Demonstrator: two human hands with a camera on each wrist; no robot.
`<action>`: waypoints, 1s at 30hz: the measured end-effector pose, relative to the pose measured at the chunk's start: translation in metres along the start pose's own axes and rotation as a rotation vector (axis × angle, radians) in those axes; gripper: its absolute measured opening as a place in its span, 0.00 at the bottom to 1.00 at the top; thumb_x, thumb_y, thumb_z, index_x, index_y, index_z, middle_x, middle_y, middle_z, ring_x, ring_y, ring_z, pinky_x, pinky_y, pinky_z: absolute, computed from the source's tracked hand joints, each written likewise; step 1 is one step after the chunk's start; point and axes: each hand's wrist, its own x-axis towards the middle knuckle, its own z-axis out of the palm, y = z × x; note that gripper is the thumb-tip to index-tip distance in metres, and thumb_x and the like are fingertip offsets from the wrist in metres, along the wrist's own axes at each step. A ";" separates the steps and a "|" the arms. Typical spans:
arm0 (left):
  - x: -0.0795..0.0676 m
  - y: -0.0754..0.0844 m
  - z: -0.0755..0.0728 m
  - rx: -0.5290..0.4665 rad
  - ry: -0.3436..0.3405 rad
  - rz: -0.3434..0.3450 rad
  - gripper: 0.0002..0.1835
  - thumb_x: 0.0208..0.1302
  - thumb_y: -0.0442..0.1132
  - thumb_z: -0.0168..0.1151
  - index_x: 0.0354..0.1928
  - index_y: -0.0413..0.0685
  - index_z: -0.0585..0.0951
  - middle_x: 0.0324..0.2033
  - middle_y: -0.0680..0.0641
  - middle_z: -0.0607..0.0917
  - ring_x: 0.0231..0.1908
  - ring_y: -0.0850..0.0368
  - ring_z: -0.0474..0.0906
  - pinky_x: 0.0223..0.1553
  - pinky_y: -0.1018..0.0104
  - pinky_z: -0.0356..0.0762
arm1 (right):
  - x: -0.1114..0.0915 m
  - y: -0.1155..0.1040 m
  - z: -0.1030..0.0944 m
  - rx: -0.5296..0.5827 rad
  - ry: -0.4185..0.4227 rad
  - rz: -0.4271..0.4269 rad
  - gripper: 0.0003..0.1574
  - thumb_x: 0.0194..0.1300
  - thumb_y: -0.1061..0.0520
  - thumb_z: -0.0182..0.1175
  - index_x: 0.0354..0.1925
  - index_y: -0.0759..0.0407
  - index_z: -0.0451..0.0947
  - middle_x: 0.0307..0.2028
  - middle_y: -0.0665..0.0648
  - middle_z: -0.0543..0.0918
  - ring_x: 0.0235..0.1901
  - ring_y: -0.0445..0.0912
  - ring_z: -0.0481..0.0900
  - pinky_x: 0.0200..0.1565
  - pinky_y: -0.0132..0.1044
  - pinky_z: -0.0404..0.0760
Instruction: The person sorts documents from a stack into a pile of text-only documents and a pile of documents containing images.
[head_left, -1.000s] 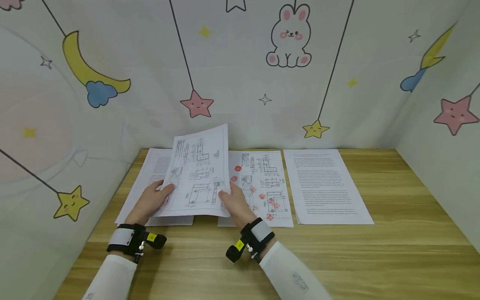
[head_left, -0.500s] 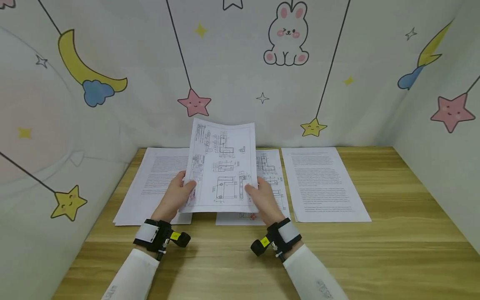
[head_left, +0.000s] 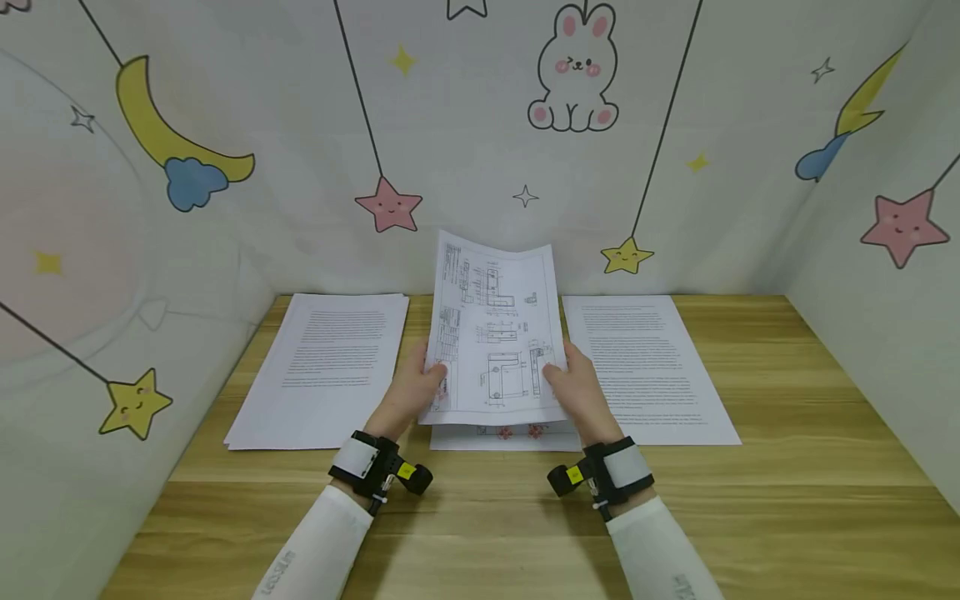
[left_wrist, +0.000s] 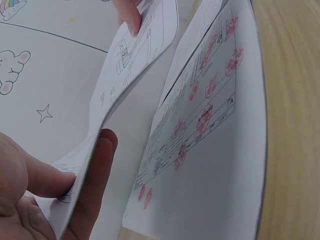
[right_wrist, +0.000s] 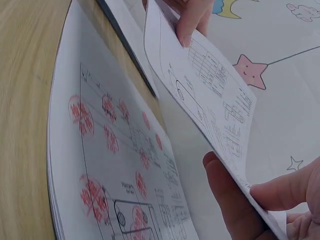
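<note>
Pinching a technical drawing (head_left: 504, 333) by both side edges with closed fingers (right_wrist: 230, 197), near the back edge of the table (head_left: 810, 508); probably light, floppy, easily creased; best held there.

Three views faced the grip.
The head view looked forward-down from above; close wrist views looked across, sharing the held drawing (head_left: 498, 333).

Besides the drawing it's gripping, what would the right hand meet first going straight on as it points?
Beyond the raised drawing, probably the patterned wall cloth; the right hand points forward, above the red-marked sheets. Depth is unclear, so if it slopes down, those sheets might come first.
</note>
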 end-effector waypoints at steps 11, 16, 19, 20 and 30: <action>0.006 -0.015 0.025 0.056 -0.011 -0.079 0.28 0.68 0.36 0.47 0.69 0.44 0.57 0.60 0.41 0.72 0.54 0.47 0.70 0.61 0.46 0.65 | 0.007 0.021 -0.007 -0.323 0.011 -0.010 0.36 0.63 0.65 0.47 0.68 0.68 0.52 0.57 0.72 0.72 0.53 0.61 0.74 0.51 0.57 0.76; 0.007 -0.020 0.031 0.076 -0.019 -0.112 0.27 0.68 0.35 0.47 0.69 0.43 0.58 0.59 0.40 0.72 0.53 0.47 0.71 0.60 0.46 0.66 | 0.007 0.024 -0.009 -0.409 -0.033 0.014 0.39 0.62 0.65 0.47 0.70 0.70 0.48 0.60 0.74 0.69 0.53 0.61 0.74 0.52 0.57 0.75; 0.007 -0.021 0.032 0.081 -0.012 -0.119 0.27 0.68 0.35 0.48 0.68 0.43 0.59 0.57 0.41 0.74 0.50 0.47 0.72 0.57 0.47 0.69 | 0.007 0.024 -0.011 -0.445 -0.039 0.003 0.40 0.62 0.65 0.47 0.69 0.73 0.47 0.61 0.76 0.67 0.55 0.63 0.73 0.54 0.58 0.73; 0.008 -0.021 0.032 0.083 -0.009 -0.120 0.27 0.68 0.35 0.48 0.68 0.44 0.59 0.57 0.41 0.74 0.50 0.48 0.72 0.57 0.47 0.70 | 0.007 0.024 -0.012 -0.452 -0.036 -0.001 0.40 0.62 0.65 0.47 0.69 0.73 0.47 0.61 0.76 0.67 0.54 0.63 0.73 0.54 0.58 0.74; 0.007 -0.024 0.028 0.072 -0.003 -0.160 0.30 0.67 0.34 0.47 0.70 0.42 0.55 0.64 0.38 0.67 0.58 0.45 0.67 0.64 0.44 0.61 | 0.007 0.028 -0.008 -0.548 0.022 -0.069 0.38 0.57 0.65 0.52 0.65 0.77 0.57 0.54 0.77 0.75 0.38 0.58 0.79 0.36 0.47 0.79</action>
